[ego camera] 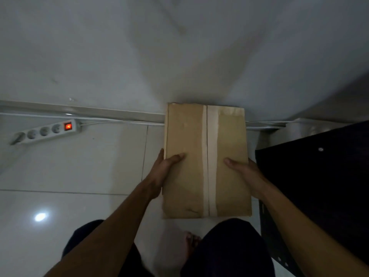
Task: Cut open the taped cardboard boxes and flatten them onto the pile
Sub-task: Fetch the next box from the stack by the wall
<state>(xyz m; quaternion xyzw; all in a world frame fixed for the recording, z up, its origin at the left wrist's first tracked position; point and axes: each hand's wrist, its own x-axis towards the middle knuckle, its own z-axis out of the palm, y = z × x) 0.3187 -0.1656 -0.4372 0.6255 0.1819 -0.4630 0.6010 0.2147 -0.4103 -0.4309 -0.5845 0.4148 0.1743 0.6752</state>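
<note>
A brown cardboard box (191,136) is in the middle of the view, its top facing me, its far end near the wall. A pale strip of tape (212,156) runs lengthwise along its centre seam, with a dark slit beside it. My left hand (162,172) grips the box's left edge, thumb on top and fingers hidden behind the side. My right hand (244,172) grips the right edge the same way, thumb lying on the top face. No cutting tool and no pile of flattened boxes are in view.
A white power strip (47,131) with a lit red switch lies on the white tiled floor (79,172) at the left, its cable running along the wall base. A dark table (319,176) stands at the right. My knees and a bare foot (189,246) are below.
</note>
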